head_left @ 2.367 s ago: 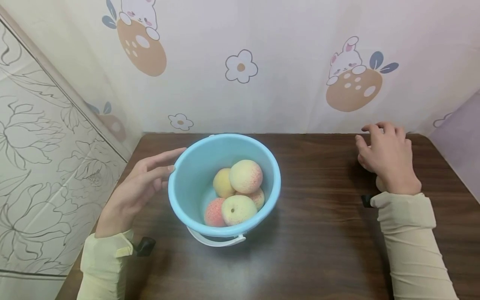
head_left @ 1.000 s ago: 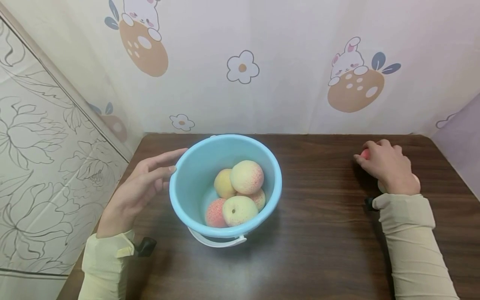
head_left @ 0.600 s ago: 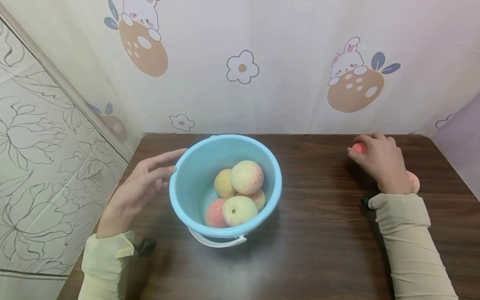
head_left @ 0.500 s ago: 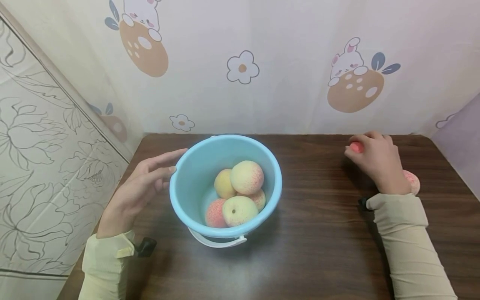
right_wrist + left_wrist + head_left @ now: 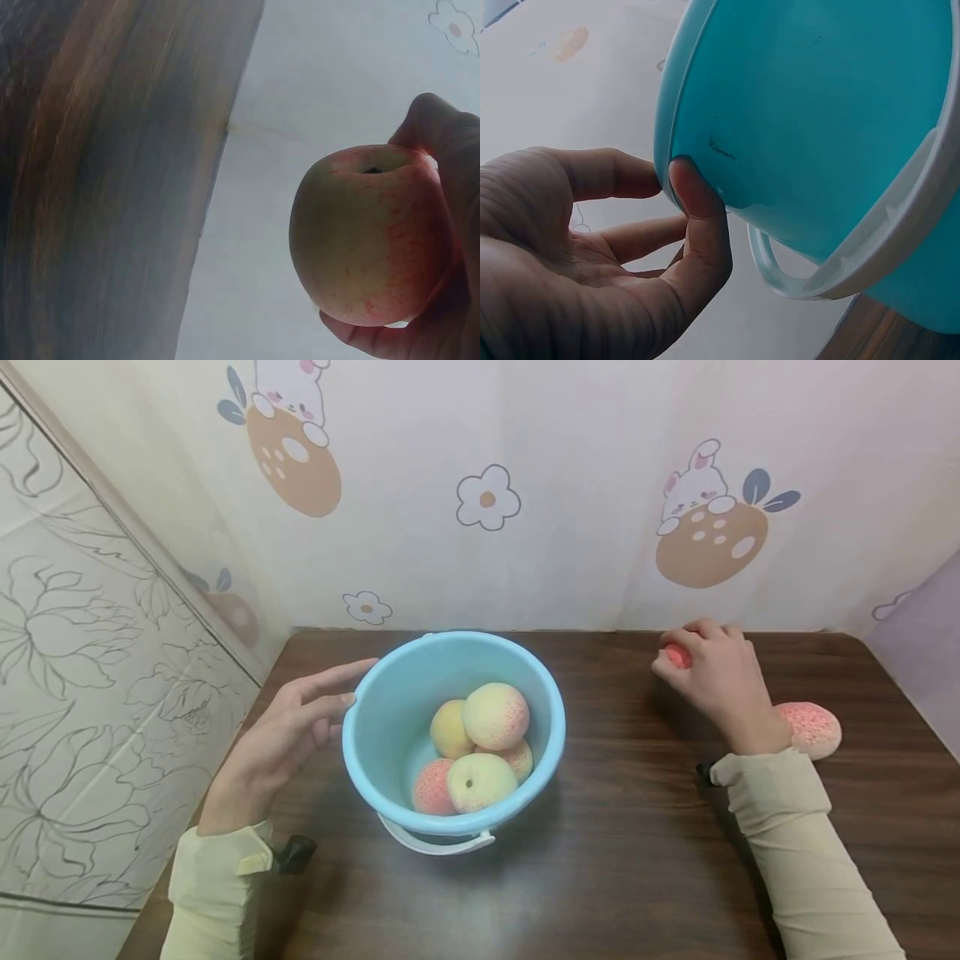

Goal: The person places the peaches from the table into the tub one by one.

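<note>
A light blue bucket with a white handle stands on the table, holding several peaches in yellow, cream and pink. At its left side my left hand pinches the rim lightly. The left wrist view shows one fingertip bent under the lip and another digit against the rim edge. To the right, near the table's back edge, my right hand grips a peach, cream on one side and reddish on the other. One more pink-speckled peach lies on the table beside my right wrist.
The dark wooden table meets a patterned wall covering at its back edge. A white panel with flower drawings borders the left side. The bucket's handle hangs down at the front.
My right hand has closed around a peach and moved left with it, uncovering another peach near the wrist. My left hand and the bucket have stayed in place.
</note>
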`<state>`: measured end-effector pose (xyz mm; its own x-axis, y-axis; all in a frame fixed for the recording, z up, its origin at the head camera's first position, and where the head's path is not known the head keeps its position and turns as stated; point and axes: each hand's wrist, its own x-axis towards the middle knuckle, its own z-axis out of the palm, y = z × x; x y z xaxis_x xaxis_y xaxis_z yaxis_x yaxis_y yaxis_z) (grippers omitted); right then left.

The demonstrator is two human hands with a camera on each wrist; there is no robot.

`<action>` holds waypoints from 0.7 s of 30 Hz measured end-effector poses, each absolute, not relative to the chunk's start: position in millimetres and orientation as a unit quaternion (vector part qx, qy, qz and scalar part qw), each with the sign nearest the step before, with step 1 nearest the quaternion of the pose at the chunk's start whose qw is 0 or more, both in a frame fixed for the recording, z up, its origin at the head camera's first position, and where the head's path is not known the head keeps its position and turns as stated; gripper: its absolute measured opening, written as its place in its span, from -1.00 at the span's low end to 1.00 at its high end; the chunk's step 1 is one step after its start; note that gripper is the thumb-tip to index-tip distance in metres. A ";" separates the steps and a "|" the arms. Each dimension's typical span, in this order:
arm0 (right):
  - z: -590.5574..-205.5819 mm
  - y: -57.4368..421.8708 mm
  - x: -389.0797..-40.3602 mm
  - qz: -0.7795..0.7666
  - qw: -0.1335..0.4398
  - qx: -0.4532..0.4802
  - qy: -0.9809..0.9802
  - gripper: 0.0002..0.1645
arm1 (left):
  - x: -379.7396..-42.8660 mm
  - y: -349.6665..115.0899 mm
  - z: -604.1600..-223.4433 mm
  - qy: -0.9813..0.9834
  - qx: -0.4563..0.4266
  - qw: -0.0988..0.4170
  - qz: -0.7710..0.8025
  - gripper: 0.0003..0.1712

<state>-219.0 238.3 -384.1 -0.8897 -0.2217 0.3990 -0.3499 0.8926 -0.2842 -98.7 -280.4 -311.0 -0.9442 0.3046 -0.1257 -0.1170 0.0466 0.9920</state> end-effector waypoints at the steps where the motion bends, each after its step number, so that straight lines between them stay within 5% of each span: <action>1: -384.2 237.3 -218.2 0.177 0.187 0.153 -0.954 -0.66 | -99.0 -279.9 -311.0 0.707 0.067 0.153 0.688 -0.43; 21: -365.2 218.7 -210.8 0.156 0.201 0.206 -0.945 -0.69 | -99.7 -277.8 -309.9 0.714 0.064 0.143 0.683 -0.44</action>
